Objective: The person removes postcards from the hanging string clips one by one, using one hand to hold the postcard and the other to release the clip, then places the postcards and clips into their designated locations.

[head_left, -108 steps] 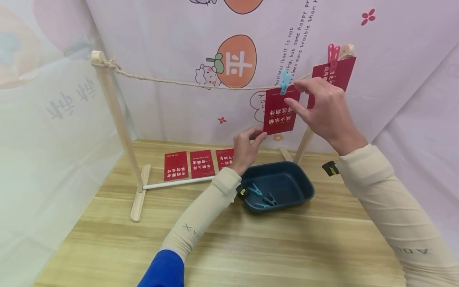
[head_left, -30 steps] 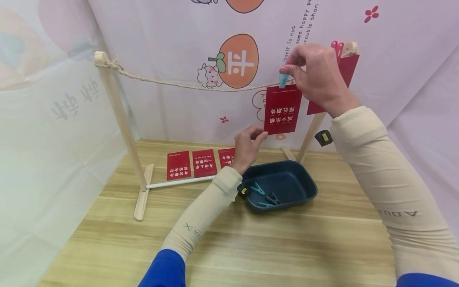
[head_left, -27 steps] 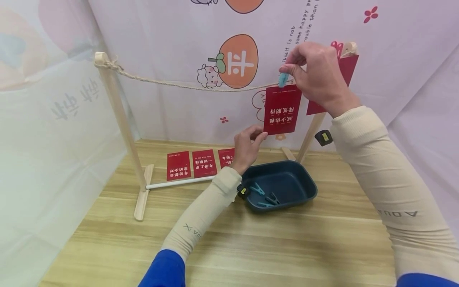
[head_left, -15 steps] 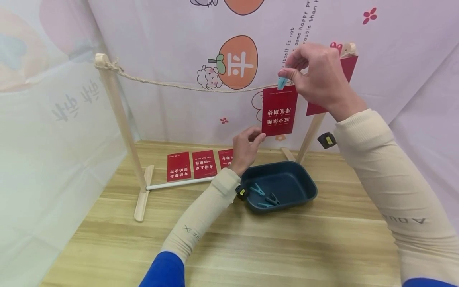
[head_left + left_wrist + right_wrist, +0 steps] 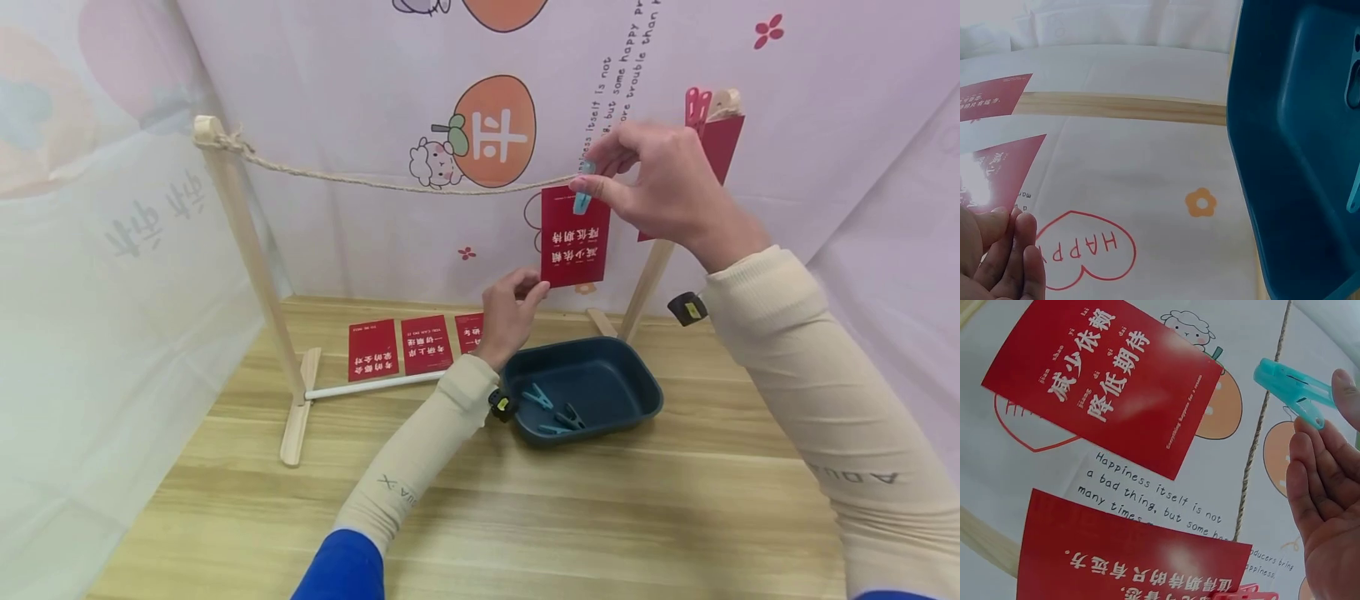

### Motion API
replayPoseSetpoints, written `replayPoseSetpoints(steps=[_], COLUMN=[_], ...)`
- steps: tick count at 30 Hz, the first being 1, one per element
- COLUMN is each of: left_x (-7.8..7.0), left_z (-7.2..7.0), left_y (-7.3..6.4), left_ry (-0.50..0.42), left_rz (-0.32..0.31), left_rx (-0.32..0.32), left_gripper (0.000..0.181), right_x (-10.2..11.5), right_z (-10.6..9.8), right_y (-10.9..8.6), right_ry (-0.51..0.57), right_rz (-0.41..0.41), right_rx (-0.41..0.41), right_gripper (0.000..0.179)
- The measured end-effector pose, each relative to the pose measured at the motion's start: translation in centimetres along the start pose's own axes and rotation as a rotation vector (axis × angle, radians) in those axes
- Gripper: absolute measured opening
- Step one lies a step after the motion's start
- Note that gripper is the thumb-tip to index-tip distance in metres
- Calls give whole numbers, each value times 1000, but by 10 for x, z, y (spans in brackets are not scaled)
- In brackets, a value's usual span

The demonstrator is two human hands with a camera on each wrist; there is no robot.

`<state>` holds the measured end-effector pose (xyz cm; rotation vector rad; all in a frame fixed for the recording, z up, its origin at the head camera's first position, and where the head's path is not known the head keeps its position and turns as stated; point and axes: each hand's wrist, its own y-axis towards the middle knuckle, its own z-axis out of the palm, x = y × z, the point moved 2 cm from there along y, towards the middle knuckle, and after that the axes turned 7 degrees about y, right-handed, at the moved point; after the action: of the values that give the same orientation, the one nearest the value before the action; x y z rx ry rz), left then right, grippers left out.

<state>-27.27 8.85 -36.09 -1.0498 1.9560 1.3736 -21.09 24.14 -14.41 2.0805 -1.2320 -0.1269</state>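
My left hand [image 5: 510, 317] pinches the lower left corner of a red card [image 5: 573, 254] printed with white characters. The card hangs upright just in front of the twine line [image 5: 360, 179]; in the right wrist view its top edge stands apart from the twine. Between thumb and fingers my right hand [image 5: 667, 187] pinches a light blue clothespin [image 5: 1291, 384], which is off the card and the line. A second red card [image 5: 723, 150] hangs at the line's right end under a pink clothespin [image 5: 697, 108], partly hidden by my right hand.
Below stands a dark blue tub [image 5: 607, 375] with several clothespins [image 5: 537, 397] inside. Three red cards [image 5: 372, 350] lie at the table's back, one partly behind my left hand. A wooden post [image 5: 251, 258] holds the line's left end, and a white rod [image 5: 375, 384] runs low across.
The light blue clothespin was on the card and line; my right hand has taken hold of it and drawn it off, downward and left. The card in my left hand has shifted slightly left and down.
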Motion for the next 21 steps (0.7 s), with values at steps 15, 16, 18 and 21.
replayPoseSetpoints(steps=[15,16,18,21], left_x=[6,7,7,9], left_z=[-4,-5,-7,-8], left_y=[-2,-2,-3,-3], left_ry=[-65,-69,-67,-62], left_rz=[-45,-43,-42,-50], left_rx=[17,17,18,14], left_gripper=[20,20,21,23], right_x=[-20,-21,-22,-25], right_z=[10,11,12,15], right_y=[-22,-23,-25,-28], right_ry=[13,13,15,24], right_rz=[80,81,82,77], right_rx=[46,47,51,56], right_gripper=[41,41,41,40])
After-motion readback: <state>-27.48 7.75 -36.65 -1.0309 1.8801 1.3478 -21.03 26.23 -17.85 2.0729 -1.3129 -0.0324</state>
